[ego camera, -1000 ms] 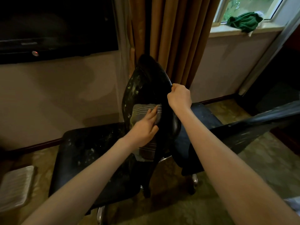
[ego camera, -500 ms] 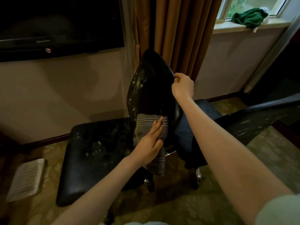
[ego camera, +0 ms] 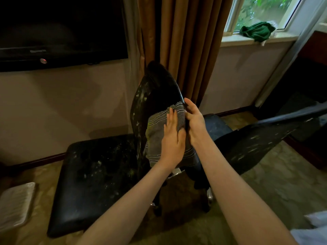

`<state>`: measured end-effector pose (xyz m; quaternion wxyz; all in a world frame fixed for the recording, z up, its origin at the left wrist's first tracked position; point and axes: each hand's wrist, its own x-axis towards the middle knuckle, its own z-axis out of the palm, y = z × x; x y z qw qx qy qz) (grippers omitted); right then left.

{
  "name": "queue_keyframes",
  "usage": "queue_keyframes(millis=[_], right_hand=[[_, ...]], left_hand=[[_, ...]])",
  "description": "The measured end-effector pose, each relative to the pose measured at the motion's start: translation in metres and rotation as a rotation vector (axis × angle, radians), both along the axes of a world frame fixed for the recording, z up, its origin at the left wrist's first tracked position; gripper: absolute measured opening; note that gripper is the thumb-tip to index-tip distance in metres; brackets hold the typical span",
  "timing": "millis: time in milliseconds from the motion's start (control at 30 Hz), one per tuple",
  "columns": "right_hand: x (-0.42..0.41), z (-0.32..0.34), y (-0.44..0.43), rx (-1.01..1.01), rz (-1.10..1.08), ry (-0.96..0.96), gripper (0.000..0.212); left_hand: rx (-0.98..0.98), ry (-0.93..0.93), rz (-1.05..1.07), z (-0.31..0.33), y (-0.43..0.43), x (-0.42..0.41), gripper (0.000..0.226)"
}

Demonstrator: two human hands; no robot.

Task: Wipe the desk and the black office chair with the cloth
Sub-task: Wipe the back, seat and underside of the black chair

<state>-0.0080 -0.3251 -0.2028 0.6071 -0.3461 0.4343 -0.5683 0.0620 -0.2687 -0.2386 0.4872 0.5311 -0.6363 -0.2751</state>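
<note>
The black office chair stands in the middle, its speckled seat [ego camera: 99, 183] to the left and its backrest [ego camera: 155, 89] upright. A grey striped cloth [ego camera: 157, 124] lies against the backrest's lower part. My left hand [ego camera: 172, 138] presses flat on the cloth with straight fingers. My right hand [ego camera: 193, 121] sits at the backrest's right edge, right beside the cloth, with its thumb at the cloth's edge and its fingers reaching round the rim. No desk is in view.
A second dark chair [ego camera: 261, 140] leans at the right, close behind my right arm. A brown curtain [ego camera: 185, 41] and a wall-mounted TV [ego camera: 62, 32] are behind. A green cloth [ego camera: 256, 31] lies on the windowsill. A white tray [ego camera: 16, 204] rests on the floor at left.
My left hand slid the cloth up and to the right on the backrest. My right hand came down the backrest's edge and now meets the cloth.
</note>
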Motion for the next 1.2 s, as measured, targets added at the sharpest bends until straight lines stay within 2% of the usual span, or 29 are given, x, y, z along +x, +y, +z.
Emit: queue_keyframes(millis=[133,267,333,433,467,567,700,833,1033,1200], right_hand=[[-0.001,0.0,0.004,-0.055,0.008,-0.048,0.04],[-0.003,-0.003,0.004,-0.122,0.019,0.066,0.04],[-0.002,-0.006,0.004,-0.122,0.014,0.093,0.043],[-0.002,-0.007,0.004,-0.128,0.016,0.095,0.043],[-0.002,-0.006,0.004,-0.137,0.017,0.098,0.043],[0.0,-0.003,0.003,-0.158,0.006,0.127,0.042],[0.007,0.001,0.002,-0.191,-0.018,0.24,0.043],[0.011,0.002,0.002,-0.208,-0.061,0.251,0.041],[0.007,-0.001,0.004,-0.186,-0.042,0.257,0.043],[0.005,-0.003,-0.003,-0.185,-0.046,0.346,0.045]], left_hand=[[-0.014,0.018,0.035,-0.015,-0.002,0.003,0.053],[0.137,0.068,0.122,-0.046,0.002,0.022,0.05],[0.282,0.121,0.206,-0.072,-0.001,0.044,0.05],[0.624,0.23,0.307,-0.099,-0.003,0.071,0.048],[0.659,0.25,0.309,-0.102,-0.003,0.074,0.047],[0.571,0.227,0.319,-0.092,-0.004,0.072,0.045],[0.252,0.266,0.225,-0.053,-0.004,0.049,0.043],[0.059,0.095,0.039,-0.018,-0.009,0.016,0.056],[-0.031,0.041,0.097,-0.046,-0.01,0.011,0.058],[0.042,0.117,0.179,-0.054,-0.022,0.02,0.054]])
